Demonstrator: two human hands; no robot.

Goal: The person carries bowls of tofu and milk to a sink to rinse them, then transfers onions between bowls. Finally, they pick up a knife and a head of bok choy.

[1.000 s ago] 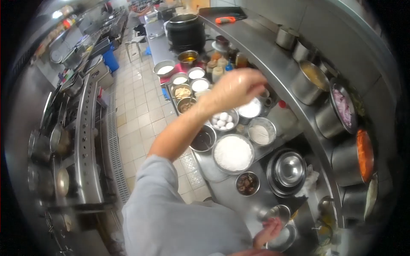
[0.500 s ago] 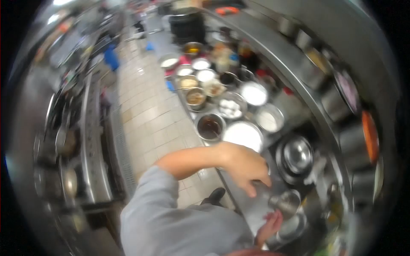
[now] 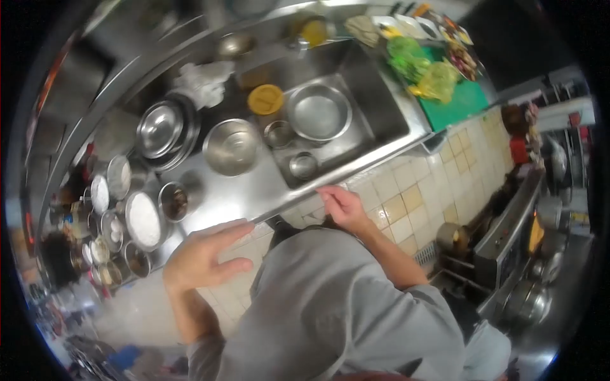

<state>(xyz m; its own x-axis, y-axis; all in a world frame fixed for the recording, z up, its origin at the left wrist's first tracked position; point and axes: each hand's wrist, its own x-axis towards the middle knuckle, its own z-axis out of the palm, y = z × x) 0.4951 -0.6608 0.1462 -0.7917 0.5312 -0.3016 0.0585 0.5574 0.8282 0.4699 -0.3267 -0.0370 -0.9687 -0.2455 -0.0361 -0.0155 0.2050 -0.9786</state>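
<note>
My left hand (image 3: 206, 260) is over the front edge of the steel counter (image 3: 219, 202), palm down, thumb apart from the fingers, holding nothing. Nearest to it are a small bowl of dark brown pieces (image 3: 173, 201) and a wide bowl of white powder (image 3: 144, 220). At the front rim of the sink (image 3: 375, 152), my right hand (image 3: 343, 206) has loosely curled fingers and nothing visible in them. An empty steel bowl (image 3: 232, 147) stands on the counter left of the sink. Inside the sink are a large round pan (image 3: 319, 112) and small bowls (image 3: 304, 166).
Stacked steel bowls (image 3: 160, 130) and a white cloth (image 3: 204, 84) lie behind the counter. Several ingredient bowls are at far left. Bagged greens (image 3: 437, 81) rest by a green cutting board (image 3: 454, 105) at right. A stove (image 3: 502, 238) stands across the tiled floor.
The view has swung right from the ingredient bowls to the sink. My left hand has come back from over the bowls to the counter edge. My right hand is now at the sink's front rim.
</note>
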